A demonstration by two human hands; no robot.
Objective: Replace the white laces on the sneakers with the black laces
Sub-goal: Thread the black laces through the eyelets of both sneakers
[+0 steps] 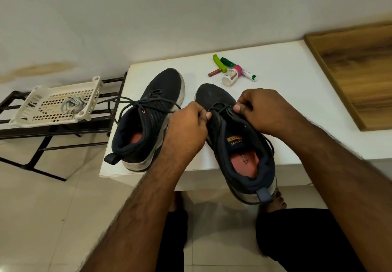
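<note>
Both hands are pinched onto the black lace (220, 109) of the right-hand sneaker (233, 140): the left hand (186, 123) has thumb and fingers curled on one run of it, and the right hand (261, 110) pinches the other side, just beside the lowest eyelets. From where I stand the lace crosses only near the toe, so I'd judge this shoe is at the start of its lacing, the two ends being drawn even before going higher. The sneaker sits with its toe on the white table (286, 102) and its heel hanging past the near edge, toward the person; that seems to bring the tongue and eyelets within easy reach.

The other sneaker (146, 123) stands just to its left, fully on the table, a dark lace (135, 104) already threaded through and its loose ends trailing off the table's left side, not tied as far as I can tell. The white laces (73, 104) lie bundled in a perforated white plastic basket (42, 110) on a black metal rack (53, 131), well apart, presumably parked out of the way. At the far end of the table lie a small pill bottle (230, 76), a green clip (219, 63) and some tubes.
</note>
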